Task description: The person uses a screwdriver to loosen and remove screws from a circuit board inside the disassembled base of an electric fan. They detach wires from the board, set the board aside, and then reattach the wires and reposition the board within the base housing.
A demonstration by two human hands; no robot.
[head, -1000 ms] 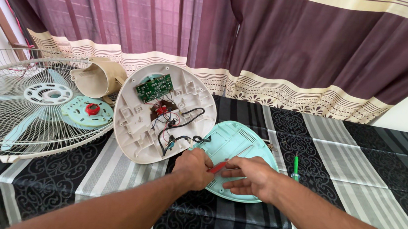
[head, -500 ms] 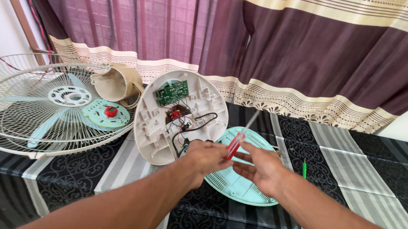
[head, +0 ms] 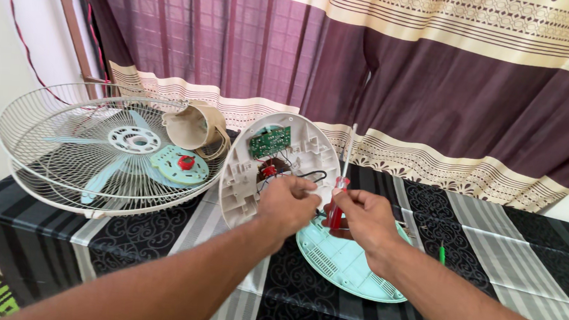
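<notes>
Purple and maroon curtains (head: 386, 73) with a cream patterned border hang right behind everything, and the counter (head: 514, 256) is covered with a black and grey striped cloth.

Both hands are over the middle of it. The right hand (head: 363, 218) is closed around a screwdriver with a red handle (head: 337, 201), which stands nearly upright, shaft pointing up toward the curtain. The left hand (head: 288, 204) is curled up too, fingers pinched on something right at the edge of the open fan base housing (head: 312, 152), just beside the screwdriver handle. Can't really make out what it's pinching, could be one of the wires, too small to tell.

That white housing is propped up at a tilt with its inside facing the camera, so you can see a green circuit board (head: 270, 141), a reddish part below it and some black wires (head: 310, 175) looping out. Under the right hand lies a mint green round cover (head: 344, 266), flat on the cloth, partly hidden by the hand.

Off to the left sits the wire fan guard (head: 62, 142) with pale blue blades (head: 103, 179) inside, and a beige motor cover (head: 196, 127) leans against its far rim. A small green screwdriver (head: 441, 252) lies on the cloth to the right, well apart from both hands.
</notes>
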